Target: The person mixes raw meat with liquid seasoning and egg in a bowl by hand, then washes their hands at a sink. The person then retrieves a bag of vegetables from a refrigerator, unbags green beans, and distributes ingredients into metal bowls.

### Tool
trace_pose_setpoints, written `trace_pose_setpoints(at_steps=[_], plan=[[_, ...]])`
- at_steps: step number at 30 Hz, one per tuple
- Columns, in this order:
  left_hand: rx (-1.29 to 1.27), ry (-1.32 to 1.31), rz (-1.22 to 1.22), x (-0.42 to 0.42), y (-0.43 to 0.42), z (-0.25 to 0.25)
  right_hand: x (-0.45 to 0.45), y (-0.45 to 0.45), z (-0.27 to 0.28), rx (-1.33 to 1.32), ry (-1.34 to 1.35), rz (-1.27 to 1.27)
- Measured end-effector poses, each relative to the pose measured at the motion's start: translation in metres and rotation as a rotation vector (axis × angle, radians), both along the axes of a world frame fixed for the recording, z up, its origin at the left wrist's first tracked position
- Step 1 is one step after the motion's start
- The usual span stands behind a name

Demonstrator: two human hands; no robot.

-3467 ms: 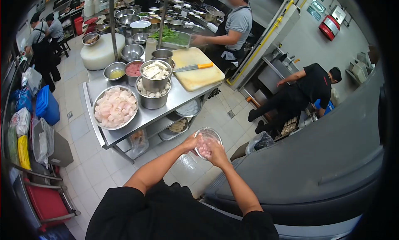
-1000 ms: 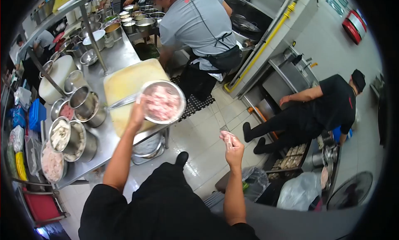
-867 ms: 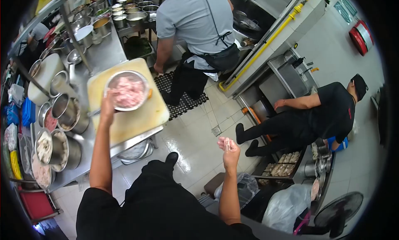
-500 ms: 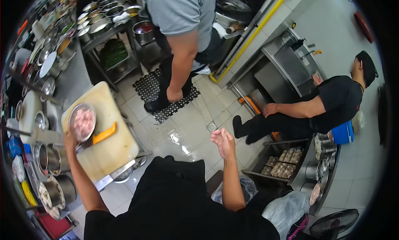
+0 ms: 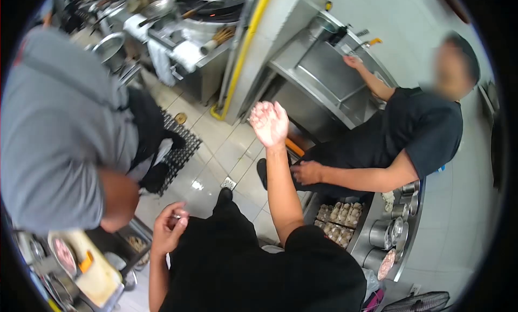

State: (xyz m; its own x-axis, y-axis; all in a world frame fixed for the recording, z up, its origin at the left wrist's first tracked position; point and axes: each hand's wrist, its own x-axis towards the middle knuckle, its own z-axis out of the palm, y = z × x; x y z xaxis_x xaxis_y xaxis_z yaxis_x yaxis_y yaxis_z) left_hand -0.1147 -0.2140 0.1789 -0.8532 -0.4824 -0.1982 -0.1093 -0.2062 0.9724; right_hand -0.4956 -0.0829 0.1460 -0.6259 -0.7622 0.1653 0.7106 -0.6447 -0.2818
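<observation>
My left hand (image 5: 170,226) is low, left of my body, with its fingers curled toward the thumb; whether anything small lies between them cannot be made out. My right hand (image 5: 268,123) is raised at the centre, palm up with loosely bent fingers, holding nothing. The bowl of pink meat (image 5: 65,255) rests on the cutting board (image 5: 100,279) at the lower left, apart from both hands. An orange knife handle (image 5: 86,262) lies beside the bowl.
A person in grey (image 5: 65,134) stands close on the left. A person in black (image 5: 426,134) stands at the right by the steel sink (image 5: 329,69). A drawer of pale packed food (image 5: 339,220) and steel pots (image 5: 382,234) are at the lower right. A floor drain (image 5: 229,183) lies ahead.
My view has swung right, away from the board. My left hand has let go of the bowl and moved back toward my body. My right hand is raised further forward, toward the sink.
</observation>
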Motion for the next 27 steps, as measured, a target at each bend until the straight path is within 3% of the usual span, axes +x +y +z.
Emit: trace_pose_setpoints(at_steps=[5,10,12,14,18,20,22,27], plan=[[-0.283,-0.122,-0.209,-0.126,0.001,0.014,-0.138,0.023,0.019,0.075,-0.082,-0.174],[-0.695,-0.337,-0.401,-0.209,-0.038,-0.064,-0.263,0.053,0.024,0.079,-0.081,-0.343],[-0.713,-0.457,-0.561,-0.25,-0.047,-0.076,-0.294,0.068,0.04,0.151,-0.158,-0.459],[-0.408,-0.495,-0.661,-0.306,-0.046,-0.063,-0.339,0.088,0.026,0.11,-0.135,-0.51],[-0.451,-0.251,-0.858,-0.433,-0.048,-0.067,-0.406,0.127,0.004,0.22,-0.148,-0.584],[-0.442,-0.069,-0.926,-0.495,-0.036,-0.053,-0.433,0.144,-0.011,0.278,-0.142,-0.646],[-0.531,-0.052,-0.997,-0.546,-0.02,-0.029,-0.448,0.158,-0.017,0.306,-0.185,-0.706],[-0.306,0.044,-1.099,-0.635,0.008,-0.049,-0.494,0.189,-0.033,0.466,-0.319,-0.82]])
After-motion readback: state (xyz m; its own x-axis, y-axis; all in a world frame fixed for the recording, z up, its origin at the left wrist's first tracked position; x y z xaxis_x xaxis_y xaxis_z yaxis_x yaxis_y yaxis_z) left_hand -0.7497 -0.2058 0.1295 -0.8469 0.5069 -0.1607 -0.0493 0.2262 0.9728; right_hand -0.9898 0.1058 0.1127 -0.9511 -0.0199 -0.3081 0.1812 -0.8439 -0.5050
